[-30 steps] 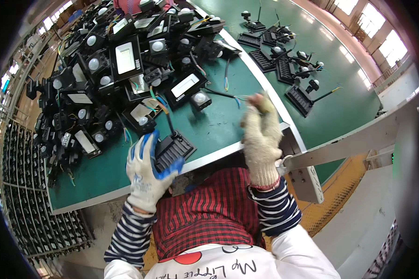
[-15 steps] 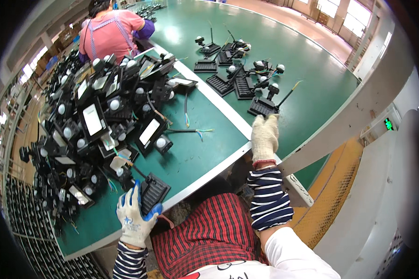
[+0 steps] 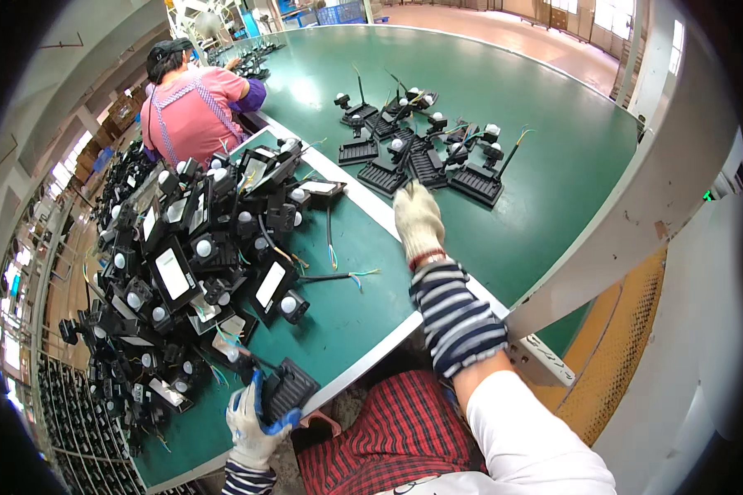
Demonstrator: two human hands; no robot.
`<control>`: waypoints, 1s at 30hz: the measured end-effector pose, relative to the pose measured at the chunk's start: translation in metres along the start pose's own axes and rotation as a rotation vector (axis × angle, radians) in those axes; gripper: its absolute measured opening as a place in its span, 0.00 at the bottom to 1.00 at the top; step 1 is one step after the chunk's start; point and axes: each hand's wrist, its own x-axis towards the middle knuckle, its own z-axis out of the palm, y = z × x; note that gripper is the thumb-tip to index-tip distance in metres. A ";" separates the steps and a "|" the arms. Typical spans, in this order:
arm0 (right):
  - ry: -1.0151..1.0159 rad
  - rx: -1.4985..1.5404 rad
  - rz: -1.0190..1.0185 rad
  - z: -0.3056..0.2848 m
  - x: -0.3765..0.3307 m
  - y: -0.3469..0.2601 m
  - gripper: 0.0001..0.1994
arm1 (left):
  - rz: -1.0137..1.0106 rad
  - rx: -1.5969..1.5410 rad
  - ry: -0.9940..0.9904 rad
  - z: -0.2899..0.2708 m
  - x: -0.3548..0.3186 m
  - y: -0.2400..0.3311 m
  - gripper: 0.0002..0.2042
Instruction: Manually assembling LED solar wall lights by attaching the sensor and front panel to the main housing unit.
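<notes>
My left hand (image 3: 254,421), in a white glove with blue fingers, grips a black ribbed lamp housing (image 3: 287,389) at the near edge of the green bench (image 3: 351,318). My right hand (image 3: 418,221), in a white knit glove, stretches out flat over the white dividing strip, holding nothing. Its fingertips lie just short of a group of black finned housings with sensors (image 3: 425,153) on the green conveyor belt (image 3: 545,140). A large heap of black lamp units with white lenses and loose wires (image 3: 190,256) covers the bench to my left.
Another person in a pink top (image 3: 191,107) works at the far end of the bench. A grey metal rail (image 3: 636,214) runs down the right side. Racks of black parts (image 3: 66,421) stand at the lower left. Two loose wires (image 3: 338,276) lie by the heap.
My right hand has reached further forward toward the housings on the belt. My left hand has dropped lower at the bench edge, still on the ribbed housing. The view has tilted up.
</notes>
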 end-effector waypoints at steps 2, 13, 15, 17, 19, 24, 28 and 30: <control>0.095 0.503 0.116 -0.017 -0.006 0.036 0.20 | 0.168 -0.048 0.021 0.004 0.000 0.011 0.44; -0.370 0.594 -0.225 -0.109 -0.251 0.097 0.15 | 0.522 -0.394 -0.033 0.084 0.182 0.158 0.36; -0.437 0.571 -0.199 -0.110 -0.257 0.102 0.16 | 0.557 -0.404 -0.203 0.106 0.211 0.193 0.36; -0.444 0.559 -0.161 -0.111 -0.259 0.097 0.16 | 0.625 -0.280 -0.224 0.129 0.238 0.221 0.35; -0.423 0.575 -0.095 -0.111 -0.260 0.095 0.15 | 0.556 -0.266 -0.145 0.146 0.260 0.235 0.33; -0.326 0.590 -0.158 -0.100 -0.255 0.122 0.15 | 0.263 -0.216 0.048 0.151 0.275 0.197 0.33; -0.592 0.863 0.370 -0.108 -0.253 0.118 0.13 | -0.261 -0.010 0.010 0.134 0.277 0.124 0.30; -0.751 0.854 0.475 -0.107 -0.253 0.133 0.16 | -0.298 0.095 0.005 0.139 0.280 0.105 0.27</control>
